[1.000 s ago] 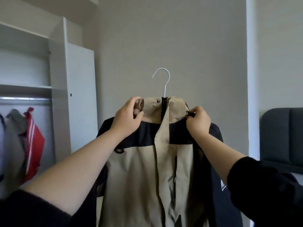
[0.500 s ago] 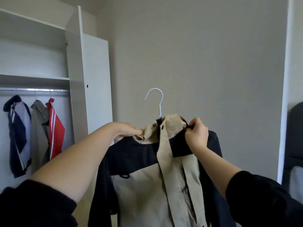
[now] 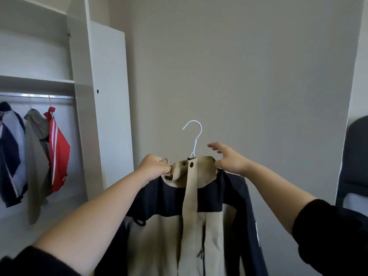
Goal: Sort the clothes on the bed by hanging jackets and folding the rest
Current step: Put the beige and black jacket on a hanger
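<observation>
White wardrobe (image 3: 107, 116) open at the left, with a rail (image 3: 39, 96) under its shelf: plainly the place meant for jackets. Tan and navy jacket (image 3: 159, 232) held up in mid-air before the bare wall, well apart from that rail, already on a hanger and hanging straight so the front falls flat. On the rail, side by side, a navy and grey jacket (image 3: 10, 156), a grey jacket (image 3: 35, 156) and a red jacket (image 3: 58, 152) at the right end. Left hand (image 3: 154, 166) curled round the left side of the tan collar, gripping it, so bearing the weight and keeping the front turned this way. Right hand (image 3: 231, 160) spread, fingers straight, holding nothing, thumb side just at the collar's right edge; probably poised to go for the hook. White hanger hook (image 3: 196, 134) upright above the collar, free for a grasp. Dark snap (image 3: 191, 164) on the placket below it; cannot tell whether pressed shut.
</observation>
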### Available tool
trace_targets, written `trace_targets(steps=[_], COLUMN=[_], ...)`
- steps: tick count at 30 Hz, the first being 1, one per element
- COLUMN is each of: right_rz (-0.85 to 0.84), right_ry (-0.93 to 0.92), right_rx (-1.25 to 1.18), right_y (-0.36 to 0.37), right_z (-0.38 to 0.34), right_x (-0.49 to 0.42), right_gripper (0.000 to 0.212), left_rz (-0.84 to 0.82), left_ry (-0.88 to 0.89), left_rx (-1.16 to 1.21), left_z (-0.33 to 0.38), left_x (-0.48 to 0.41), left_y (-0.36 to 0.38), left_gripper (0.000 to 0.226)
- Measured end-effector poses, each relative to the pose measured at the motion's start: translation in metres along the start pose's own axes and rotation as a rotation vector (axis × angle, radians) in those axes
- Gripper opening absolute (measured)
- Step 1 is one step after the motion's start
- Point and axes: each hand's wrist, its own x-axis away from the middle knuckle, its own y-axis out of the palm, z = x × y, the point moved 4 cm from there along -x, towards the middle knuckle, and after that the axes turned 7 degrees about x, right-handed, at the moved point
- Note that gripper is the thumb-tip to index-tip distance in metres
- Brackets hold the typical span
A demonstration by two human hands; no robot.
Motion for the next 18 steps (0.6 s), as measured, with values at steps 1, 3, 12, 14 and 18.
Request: trace_targets(steps=[1, 3, 12, 14, 18], right_rz=[-0.062, -0.128, 0.625, 0.674, 0.15], right_ry=[-0.027, -0.058, -0.698, -0.826, -0.543], right_rx=[0.004, 0.125, 0.814, 0.8, 0.917], right_y=[0.002, 0.01, 0.034, 0.057, 0.111], right_z=[-0.006, -0.011, -0.048, -0.041, 0.003], right_x=[0.0, 0.001, 0.037, 0.05, 0.042], right_gripper=[0.054, 0.029, 0.026, 0.015, 0.008], left_rz=[-0.015, -0.047, 0.063, 0.1, 0.119], left_ry=[0.001, 0.007, -0.13, -0.148, -0.106], left_rx=[-0.012, -0.025, -0.001, 0.084, 0.234], left_z=[-0.001, -0.003, -0.014, -0.016, -0.032], left_x=[-0.001, -0.003, -0.004, -0.006, -0.003], left_y=[0.004, 0.008, -0.024, -0.032, -0.024], left_gripper=[0.051, 0.053, 0.032, 0.021, 0.037])
